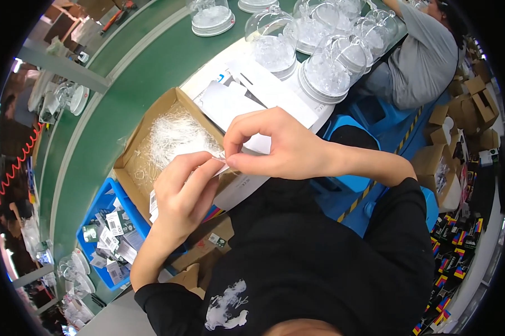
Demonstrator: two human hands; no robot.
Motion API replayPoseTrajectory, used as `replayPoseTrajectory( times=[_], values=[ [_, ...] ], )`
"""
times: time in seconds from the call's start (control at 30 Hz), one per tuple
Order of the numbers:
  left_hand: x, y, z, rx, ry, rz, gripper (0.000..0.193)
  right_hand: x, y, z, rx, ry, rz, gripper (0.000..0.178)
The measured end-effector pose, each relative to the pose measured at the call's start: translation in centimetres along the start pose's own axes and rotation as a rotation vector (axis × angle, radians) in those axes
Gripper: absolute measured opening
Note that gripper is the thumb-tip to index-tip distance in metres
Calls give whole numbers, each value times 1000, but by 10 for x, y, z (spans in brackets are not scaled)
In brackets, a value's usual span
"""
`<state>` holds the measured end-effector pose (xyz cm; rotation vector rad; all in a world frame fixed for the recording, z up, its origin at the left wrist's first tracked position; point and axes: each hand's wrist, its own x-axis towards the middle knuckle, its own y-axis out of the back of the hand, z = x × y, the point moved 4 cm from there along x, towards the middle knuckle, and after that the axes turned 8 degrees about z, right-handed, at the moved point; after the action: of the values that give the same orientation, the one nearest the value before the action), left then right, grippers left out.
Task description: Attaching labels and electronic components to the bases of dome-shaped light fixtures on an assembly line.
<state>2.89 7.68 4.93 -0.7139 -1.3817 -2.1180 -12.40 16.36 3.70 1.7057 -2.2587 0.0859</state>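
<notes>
My left hand and my right hand meet over the near right edge of an open cardboard box. Between the left thumb and fingers is a small white tag, mostly covered by them. The right thumb and forefinger are pinched together at its edge; whatever lies between those tips is too small to make out. Inside the box lies a loose heap of thin white plastic strings. White papers lie just beyond my hands.
At the left stands a blue bin full of small printed tags. Several clear domes on white bases stand at the far right of the table. A green conveyor curves past the box. Another person sits at the upper right, near blue stools.
</notes>
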Motion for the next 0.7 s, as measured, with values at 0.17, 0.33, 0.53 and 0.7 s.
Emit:
replayPoseTrajectory(
  times=[0.17,0.33,0.53,0.7],
  values=[
    [0,-3,-4,5,25,3,37,1,1,5,-38,-37,22,15],
    [4,-1,-2,20,15,-3,37,1,3,5,-87,46,12,15],
    [3,-5,-3,-74,166,-50,36,0,0,8,-66,20,-57,7],
    [10,1,-7,-200,235,-133,37,-6,3,0,-305,194,-7,9]
  ],
)
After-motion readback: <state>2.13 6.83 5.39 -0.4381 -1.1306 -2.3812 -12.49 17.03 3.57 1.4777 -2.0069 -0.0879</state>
